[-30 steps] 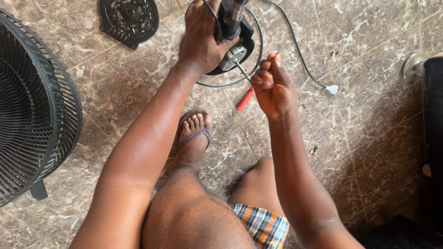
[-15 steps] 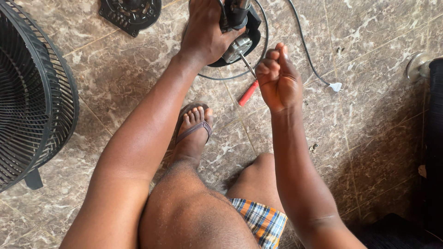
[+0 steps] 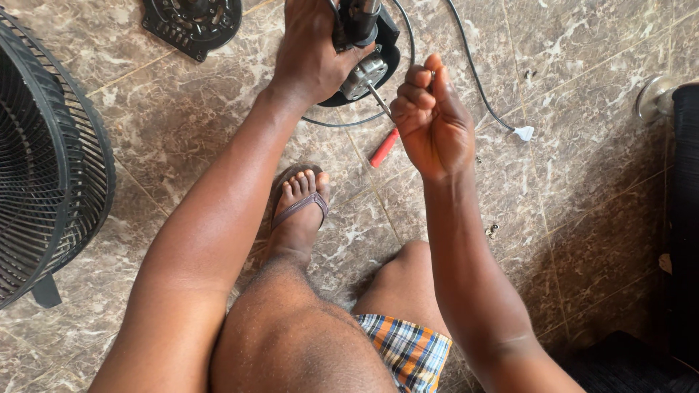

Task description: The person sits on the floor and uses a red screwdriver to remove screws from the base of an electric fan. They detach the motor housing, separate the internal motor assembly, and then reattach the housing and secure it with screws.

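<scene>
I see the fan motor (image 3: pixel 362 73) near the top, standing on the tiled floor (image 3: pixel 582 204). My left hand (image 3: pixel 309 54) grips it, fingers wrapped tight around it. My right hand (image 3: pixel 431 120) is curled shut just beside the motor's thin metal shaft (image 3: pixel 380 100); I cannot tell what it pinches. A red-handled screwdriver (image 3: pixel 383 148) lies below. The black fan cage (image 3: pixel 44 167) sits far left.
</scene>
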